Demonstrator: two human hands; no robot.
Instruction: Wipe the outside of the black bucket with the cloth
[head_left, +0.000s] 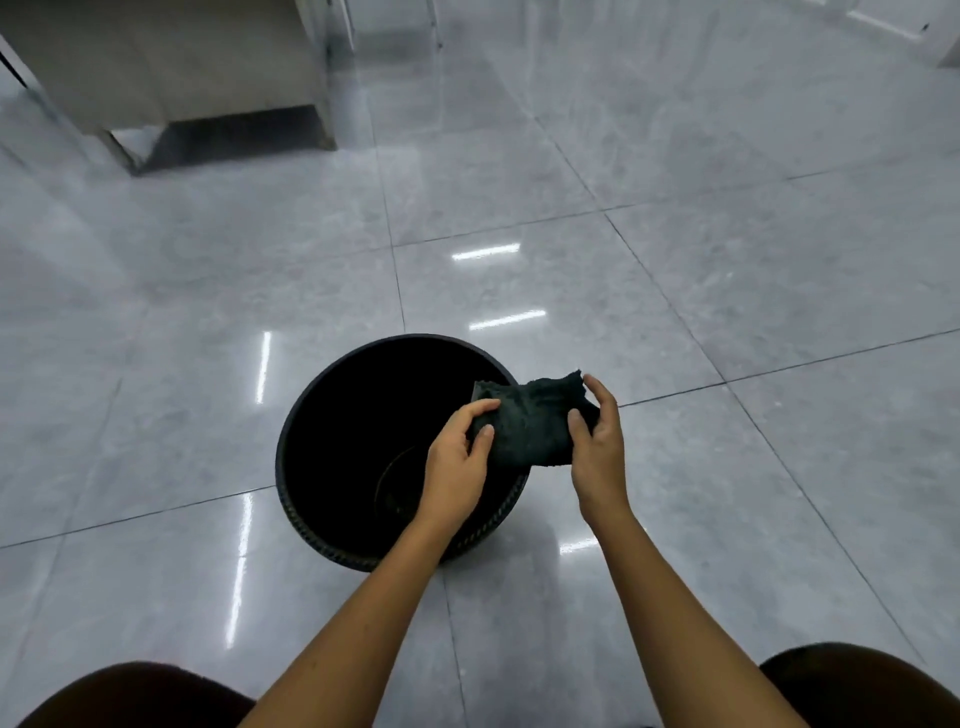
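Observation:
A round black bucket (311, 410) stands upright on the grey tiled floor, its dark inside open to view. Above its right rim I hold a dark crumpled cloth (530, 421) between both hands. My left hand (457, 457) grips the cloth's left end, over the bucket's opening. My right hand (597, 441) pinches the cloth's right end, just outside the rim. The cloth hangs clear of the bucket's outer wall, whose ribbed near side (322, 545) shows at the bottom left.
Glossy grey floor tiles (675, 291) surround the bucket on all sides. A pale cabinet or counter base (171, 67) stands at the far left. My knees (135, 696) show at the bottom corners of the view.

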